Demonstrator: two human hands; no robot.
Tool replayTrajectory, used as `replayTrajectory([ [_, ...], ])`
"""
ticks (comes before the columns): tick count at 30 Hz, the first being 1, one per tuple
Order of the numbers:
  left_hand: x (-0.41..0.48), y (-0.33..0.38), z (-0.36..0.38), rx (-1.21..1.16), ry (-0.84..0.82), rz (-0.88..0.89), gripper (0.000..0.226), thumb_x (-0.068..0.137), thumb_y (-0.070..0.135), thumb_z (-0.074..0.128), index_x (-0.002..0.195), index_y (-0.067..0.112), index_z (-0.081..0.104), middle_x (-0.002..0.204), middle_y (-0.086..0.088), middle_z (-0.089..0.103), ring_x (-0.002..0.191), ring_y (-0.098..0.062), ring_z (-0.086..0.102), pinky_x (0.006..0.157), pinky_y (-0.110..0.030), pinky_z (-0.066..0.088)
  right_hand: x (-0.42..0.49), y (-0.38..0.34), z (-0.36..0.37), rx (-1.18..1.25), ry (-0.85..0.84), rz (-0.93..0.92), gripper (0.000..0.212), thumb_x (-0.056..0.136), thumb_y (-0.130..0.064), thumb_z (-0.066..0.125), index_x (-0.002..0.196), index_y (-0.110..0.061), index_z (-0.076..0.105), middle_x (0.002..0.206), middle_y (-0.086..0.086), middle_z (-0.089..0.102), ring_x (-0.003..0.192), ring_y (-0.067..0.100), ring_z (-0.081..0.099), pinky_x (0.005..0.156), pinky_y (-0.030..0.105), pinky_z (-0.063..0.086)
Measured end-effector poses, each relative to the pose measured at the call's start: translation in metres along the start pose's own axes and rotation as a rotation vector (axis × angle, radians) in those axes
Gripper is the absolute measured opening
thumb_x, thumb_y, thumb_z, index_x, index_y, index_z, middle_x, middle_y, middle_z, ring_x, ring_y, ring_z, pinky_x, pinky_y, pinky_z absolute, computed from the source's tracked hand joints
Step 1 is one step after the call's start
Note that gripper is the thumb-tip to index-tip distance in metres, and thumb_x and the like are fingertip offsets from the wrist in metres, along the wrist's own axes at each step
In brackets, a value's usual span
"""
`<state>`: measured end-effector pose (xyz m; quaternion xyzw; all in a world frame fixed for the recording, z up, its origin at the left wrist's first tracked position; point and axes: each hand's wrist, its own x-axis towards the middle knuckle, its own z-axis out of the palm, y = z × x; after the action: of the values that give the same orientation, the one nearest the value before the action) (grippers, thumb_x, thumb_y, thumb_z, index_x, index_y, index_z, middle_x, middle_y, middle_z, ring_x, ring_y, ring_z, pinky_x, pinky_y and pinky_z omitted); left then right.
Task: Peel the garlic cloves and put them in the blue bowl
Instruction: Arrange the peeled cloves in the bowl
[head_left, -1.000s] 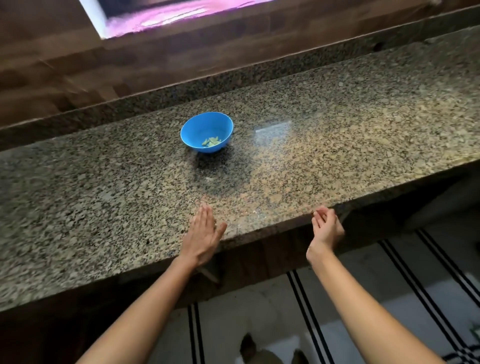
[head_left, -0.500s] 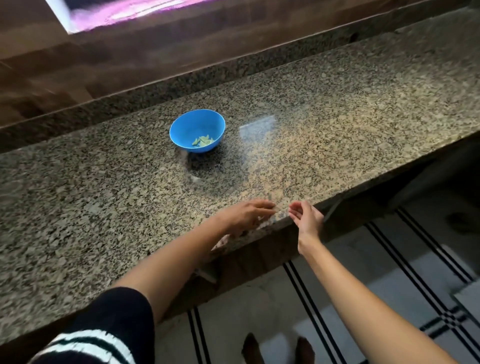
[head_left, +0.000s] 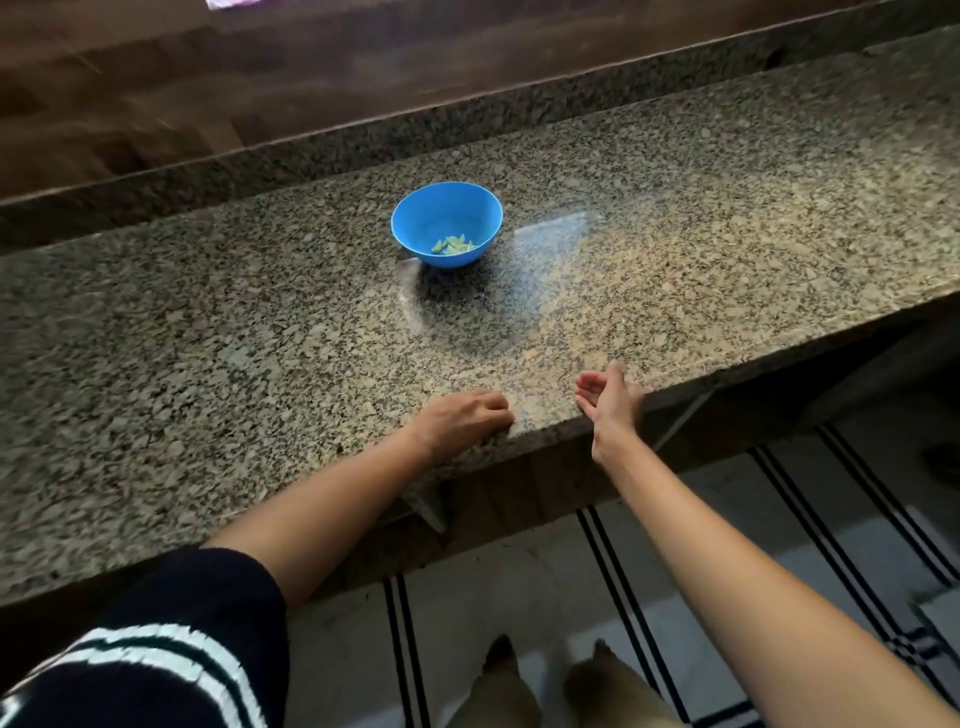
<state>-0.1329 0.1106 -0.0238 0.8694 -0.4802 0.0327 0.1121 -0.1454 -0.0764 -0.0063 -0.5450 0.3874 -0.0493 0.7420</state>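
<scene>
The blue bowl (head_left: 415, 210) stands on the granite counter (head_left: 208, 364), well back from the front edge. Several pale, peeled garlic cloves (head_left: 453, 245) lie in its bottom. My left hand (head_left: 462, 418) rests knuckles-up on the counter at the front edge, its fingers curled under; nothing shows in it. My right hand (head_left: 605, 397) is just to its right, at the counter's edge, palm turned up and loosely cupped, with nothing visible in it. A gap separates the two hands. No unpeeled garlic or loose skins are visible.
A raised granite ledge (head_left: 363, 140) runs behind the counter, with a wooden wall above it. Below the counter's edge is a light floor with black stripes (head_left: 857, 519). My feet (head_left: 519, 686) show at the bottom.
My left hand slid right along the counter's edge and its fingers curled under. My right hand turned palm up and cupped at the edge. The bowl stayed put; the camera shifted.
</scene>
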Motion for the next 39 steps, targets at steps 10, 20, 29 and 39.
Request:
replayTrajectory([
  [10,0.006,0.026,-0.026,-1.576,0.631,-1.452,0.011,0.086,-0.004,0.058,0.093,-0.009,0.064,0.08,-0.008,0.063,0.055,-0.008,0.062,0.053,-0.013,0.053,-0.012,-0.001,0.041,-0.233,-0.428,0.181,0.022,0.092,-0.01,0.042,0.083,-0.003,0.061,0.094,0.015,0.066,0.103,0.031,0.061,0.081,0.029,0.049],
  [20,-0.189,0.115,-0.04,-1.895,2.07,-1.368,0.04,0.091,-0.006,0.045,0.061,-0.005,0.07,0.06,-0.01,0.065,0.048,-0.011,0.063,0.047,-0.017,0.052,-0.168,0.107,0.131,-0.655,-1.243,0.539,0.025,0.094,-0.011,0.037,0.091,-0.002,0.06,0.121,0.021,0.058,0.081,0.019,0.065,0.072,0.021,0.051],
  [29,-0.387,0.284,-0.002,-1.186,3.05,-1.192,0.012,0.091,-0.005,0.049,0.088,-0.006,0.06,0.066,-0.013,0.069,0.054,-0.013,0.067,0.051,-0.019,0.054,-0.398,0.273,0.106,-1.129,-1.753,0.795,0.039,0.1,-0.015,0.03,0.126,0.011,0.045,0.132,0.024,0.048,0.119,0.034,0.05,0.094,0.031,0.041],
  [39,-0.488,0.368,0.046,-0.946,3.473,-1.012,0.008,0.088,-0.005,0.054,0.091,-0.005,0.062,0.079,-0.014,0.066,0.083,-0.016,0.059,0.053,-0.019,0.055,-0.471,0.392,0.113,-1.369,-1.704,0.733,0.025,0.098,-0.013,0.04,0.098,0.004,0.058,0.126,0.026,0.053,0.093,0.027,0.06,0.086,0.03,0.047],
])
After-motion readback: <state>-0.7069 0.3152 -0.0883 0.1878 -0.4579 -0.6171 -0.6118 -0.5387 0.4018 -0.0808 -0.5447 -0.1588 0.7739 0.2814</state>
